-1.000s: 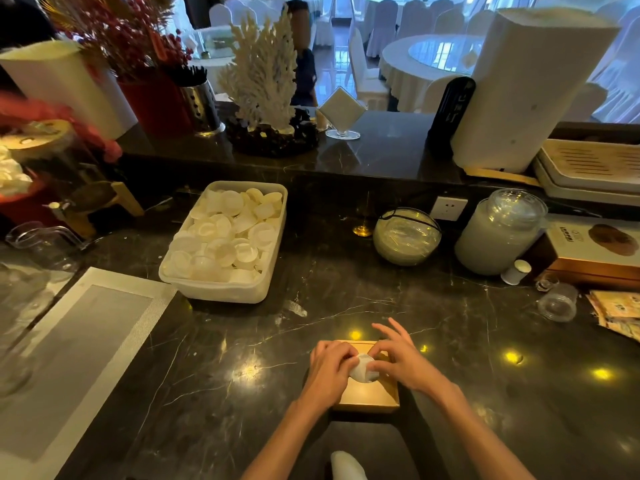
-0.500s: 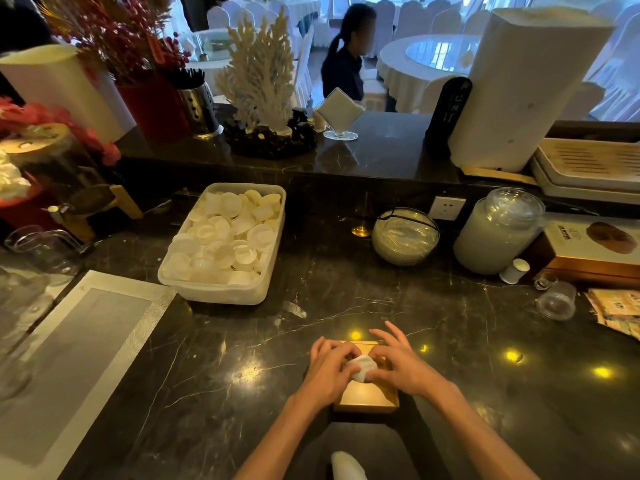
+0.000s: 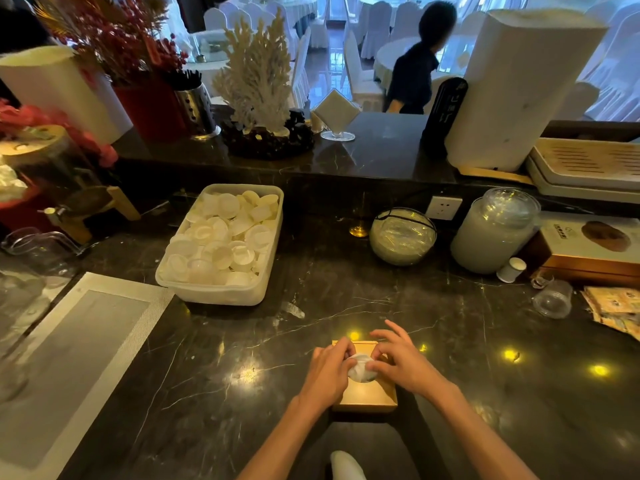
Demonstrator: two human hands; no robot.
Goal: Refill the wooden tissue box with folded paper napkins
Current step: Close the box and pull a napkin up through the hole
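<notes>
A small wooden tissue box [image 3: 367, 396] sits on the dark marble counter near its front edge. A white wad of paper napkin [image 3: 360, 368] pokes up from the opening in the box's top. My left hand [image 3: 330, 374] pinches the napkin from the left, its fingers curled over the box's left side. From the right, my right hand [image 3: 403, 362] holds the same napkin with thumb and forefinger while its other fingers spread above the box's far edge. The inside of the box is hidden.
A white plastic tub [image 3: 221, 296] of round white lids stands at the middle left. A covered glass bowl [image 3: 402, 237], a large lidded jar [image 3: 495, 230] and a cardboard box [image 3: 588, 251] line the back right. A grey mat [image 3: 79, 358] lies left. A person [image 3: 415, 71] stands beyond the bar.
Both hands have stayed on the napkin at the box's opening, shifting their fingers slightly. The person behind the bar has moved to the right.
</notes>
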